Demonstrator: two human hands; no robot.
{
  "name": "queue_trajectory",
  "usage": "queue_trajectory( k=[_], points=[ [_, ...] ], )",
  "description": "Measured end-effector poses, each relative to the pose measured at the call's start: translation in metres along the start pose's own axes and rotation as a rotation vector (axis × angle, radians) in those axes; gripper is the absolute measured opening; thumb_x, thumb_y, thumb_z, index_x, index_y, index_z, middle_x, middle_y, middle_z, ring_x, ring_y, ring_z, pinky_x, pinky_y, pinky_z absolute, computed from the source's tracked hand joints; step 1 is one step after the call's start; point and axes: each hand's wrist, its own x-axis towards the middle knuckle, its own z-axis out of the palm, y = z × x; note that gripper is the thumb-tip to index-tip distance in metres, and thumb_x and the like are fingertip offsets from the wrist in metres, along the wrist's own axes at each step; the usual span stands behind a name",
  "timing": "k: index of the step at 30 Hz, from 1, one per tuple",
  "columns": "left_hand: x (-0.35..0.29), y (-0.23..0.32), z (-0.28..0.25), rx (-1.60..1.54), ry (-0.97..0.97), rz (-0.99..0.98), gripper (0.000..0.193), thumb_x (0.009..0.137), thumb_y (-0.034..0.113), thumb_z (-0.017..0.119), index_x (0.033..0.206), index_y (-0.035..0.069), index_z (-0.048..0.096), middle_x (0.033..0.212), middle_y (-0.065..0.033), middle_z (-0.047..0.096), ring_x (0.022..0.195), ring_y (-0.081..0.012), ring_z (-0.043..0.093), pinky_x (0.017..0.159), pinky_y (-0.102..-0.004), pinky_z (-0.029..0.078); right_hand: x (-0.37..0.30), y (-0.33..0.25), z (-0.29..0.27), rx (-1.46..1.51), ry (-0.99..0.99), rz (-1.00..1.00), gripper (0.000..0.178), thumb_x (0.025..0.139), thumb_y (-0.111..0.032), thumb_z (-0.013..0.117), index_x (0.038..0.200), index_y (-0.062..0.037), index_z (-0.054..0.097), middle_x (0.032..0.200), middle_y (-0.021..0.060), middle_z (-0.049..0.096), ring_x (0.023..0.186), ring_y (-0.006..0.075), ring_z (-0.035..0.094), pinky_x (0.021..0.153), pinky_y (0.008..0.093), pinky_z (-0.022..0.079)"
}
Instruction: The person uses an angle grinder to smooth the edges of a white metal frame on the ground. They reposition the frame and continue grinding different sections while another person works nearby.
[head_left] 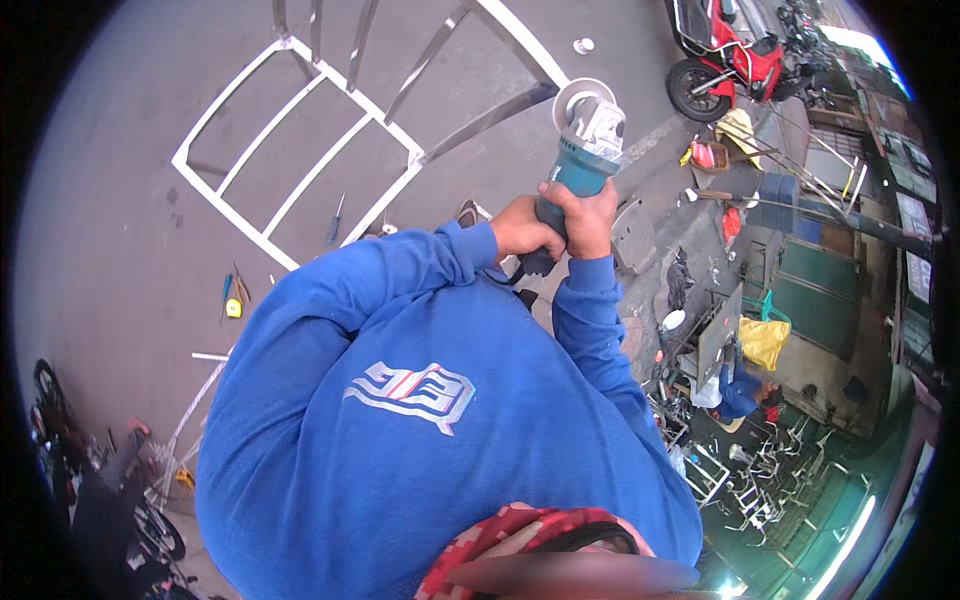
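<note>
Both my hands are closed around a teal angle grinder (583, 165) with a scuffed pale metal head. My left hand (525, 230) wraps its rear end, and my right hand (590, 215) grips the body with the thumb on top. The round disc (582, 95) points away from me, close to the end of a white bar on a metal frame (340, 145). Whether disc and bar touch, I cannot tell. That frame, made of white bars with several darker legs, lies on the grey ground ahead and to the left.
A screwdriver (337, 218), pliers (240, 283) and a yellow tape measure (234, 308) lie to the left. At the far right stands a red motorcycle (745, 65). Scrap and a blue drum (778, 203) line the right side, where another person (738, 392) sits. Bicycles (155, 530) are at lower left.
</note>
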Motion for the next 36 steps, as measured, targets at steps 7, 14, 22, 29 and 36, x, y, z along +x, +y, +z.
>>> queue_trajectory(
  k=[7, 14, 22, 29, 36],
  points=[
    [0.015, -0.072, 0.012, 0.059, 0.023, 0.006, 0.049, 0.057, 0.014, 0.077, 0.103, 0.005, 0.065, 0.103, -0.0116, 0.069, 0.091, -0.0256, 0.066, 0.081, -0.0380, 0.051, -0.025, 0.082, 0.002, 0.085, -0.118, 0.195, 0.042, 0.065, -0.009, 0.078, 0.102, -0.0005, 0.060, 0.092, 0.0067, 0.065, 0.079, 0.0179, 0.062, 0.072, 0.0324, 0.051],
    [0.050, -0.171, 0.047, -0.491, 0.438, -0.263, 0.038, 0.060, 0.011, 0.074, 0.097, 0.003, 0.066, 0.092, -0.0092, 0.067, 0.081, -0.0210, 0.063, 0.070, -0.0340, 0.050, -0.010, 0.211, 0.042, 0.372, -0.444, 0.762, 0.036, 0.068, -0.008, 0.077, 0.100, -0.0019, 0.060, 0.090, 0.0071, 0.065, 0.078, 0.0174, 0.063, 0.069, 0.0349, 0.052],
    [0.064, -0.289, 0.049, -0.890, 0.772, -0.309, 0.037, 0.061, 0.006, 0.073, 0.097, 0.002, 0.065, 0.087, -0.0069, 0.067, 0.078, -0.0201, 0.065, 0.072, -0.0332, 0.051, -0.039, 0.330, 0.141, -0.015, -0.729, 0.595, 0.051, 0.061, -0.011, 0.083, 0.105, 0.0004, 0.059, 0.089, 0.0079, 0.066, 0.078, 0.0194, 0.064, 0.071, 0.0336, 0.053],
    [0.083, -0.357, 0.012, -0.630, 0.919, -0.181, 0.062, 0.054, 0.016, 0.086, 0.110, 0.002, 0.062, 0.107, -0.0079, 0.067, 0.097, -0.0217, 0.064, 0.088, -0.0347, 0.050, -0.025, 0.345, 0.201, -0.101, -0.749, 0.436, 0.059, 0.056, -0.017, 0.085, 0.106, 0.0028, 0.059, 0.095, 0.0131, 0.068, 0.084, 0.0222, 0.066, 0.077, 0.0359, 0.053],
    [0.087, -0.365, -0.014, -0.517, 0.956, -0.325, 0.050, 0.055, 0.014, 0.082, 0.100, 0.002, 0.066, 0.099, -0.0090, 0.070, 0.090, -0.0224, 0.067, 0.083, -0.0342, 0.052, -0.015, 0.344, 0.224, 0.026, -0.709, 0.538, 0.058, 0.055, -0.017, 0.085, 0.103, 0.0023, 0.060, 0.095, 0.0127, 0.067, 0.084, 0.0215, 0.065, 0.075, 0.0358, 0.053]
  ],
)
